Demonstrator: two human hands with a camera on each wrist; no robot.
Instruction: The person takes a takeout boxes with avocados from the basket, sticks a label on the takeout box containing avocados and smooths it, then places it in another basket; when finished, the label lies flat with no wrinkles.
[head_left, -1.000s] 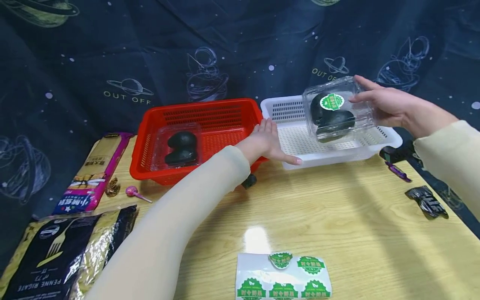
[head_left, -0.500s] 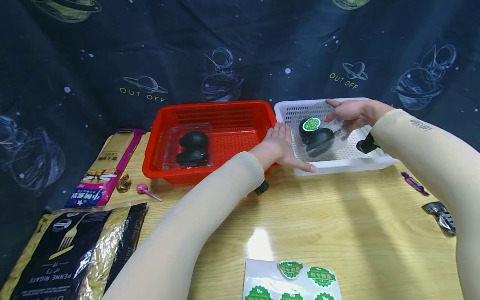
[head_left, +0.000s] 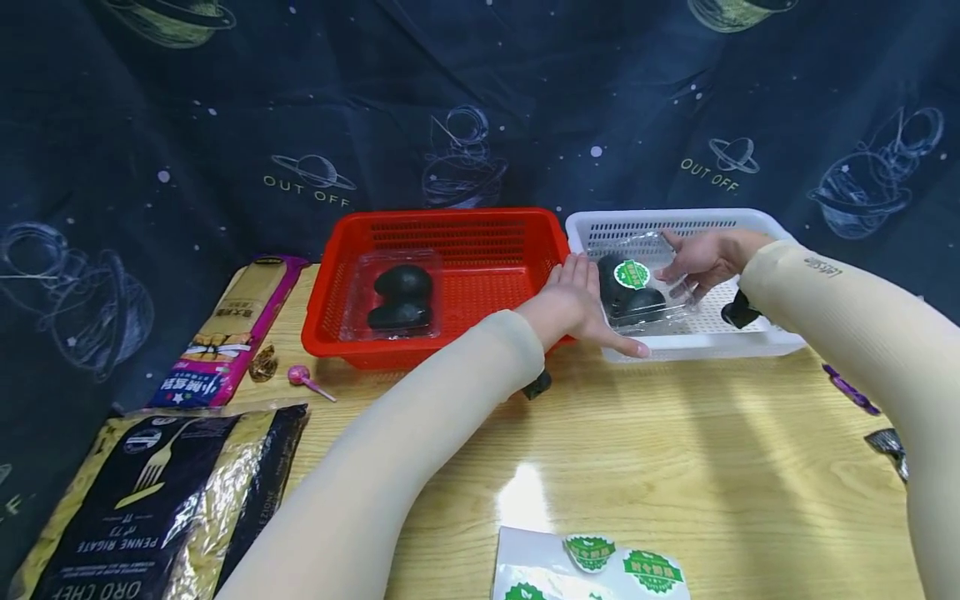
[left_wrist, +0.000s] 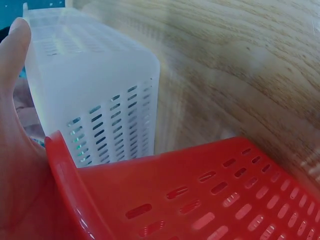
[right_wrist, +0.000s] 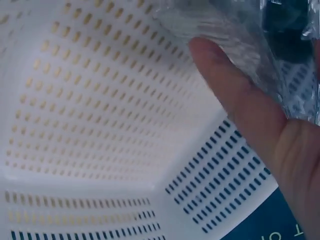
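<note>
In the head view a clear plastic box (head_left: pixel 637 243) with dark avocados (head_left: pixel 641 307) and a round green sticker (head_left: pixel 632 274) is inside the left part of the white basket (head_left: pixel 712 342). My right hand (head_left: pixel 705 260) holds the box by its right end. The right wrist view shows one finger of that hand (right_wrist: pixel 260 117) extended along the clear plastic. My left hand (head_left: pixel 573 307), fingers straight and thumb spread, rests where the rims of the white and red baskets meet. The red basket (head_left: pixel 480 296) holds another clear box (head_left: pixel 352 312) of avocados without a visible sticker.
A sheet of green stickers (head_left: pixel 555 575) lies at the front. On the left are a black-and-gold pasta bag (head_left: pixel 150 508), a purple-edged packet (head_left: pixel 225 333), a lollipop (head_left: pixel 300 375) and a brown-wrapped sweet (head_left: pixel 263 364). Wrapped sweets (head_left: pixel 851 390) lie at the right, partly behind my sleeve.
My right hand has lowered the stickered box from above the white basket down and left into it. My left hand has stayed at the rims. The head view has shifted a little.
</note>
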